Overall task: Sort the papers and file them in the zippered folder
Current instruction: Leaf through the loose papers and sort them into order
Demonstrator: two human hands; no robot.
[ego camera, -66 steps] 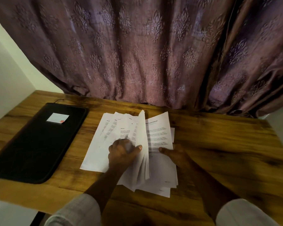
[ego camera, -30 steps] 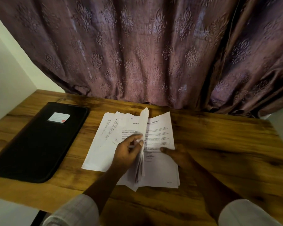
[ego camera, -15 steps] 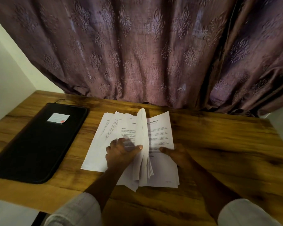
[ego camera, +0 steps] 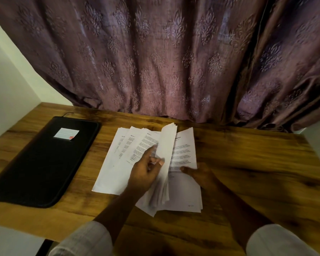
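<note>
Sorting step, filing not started. Papers [ego camera: 183, 145] are lying mid-table [ego camera: 248, 163], just right of the folder [ego camera: 44, 159].

Left hand [ego camera: 146, 174] is pinching a batch of lifted sheets [ego camera: 166, 145] between thumb and fingers and standing them on edge. The index finger is stretched out over the page beneath. Likely reason: holding the batch up is exposing the headings on both sides so pages can be compared.

Right hand [ego camera: 201, 177] is pressing its thumb onto the flat pile [ego camera: 185, 191], probably pinning it so the leafing isn't dragging it around. Its fingers are hidden, so I can't tell whether they're tucked under the edge or lying flat.

Fanned sheets [ego camera: 109, 172] are overlapping stepwise on the left with the top lines showing, which looks like a sorted-so-far row.

Folder is lying flat and closed, white label [ego camera: 66, 133] facing up, apart from the papers. It looks zipped, so it needs opening before anything goes in. Curtain [ego camera: 155, 52] is hanging behind the table.
</note>
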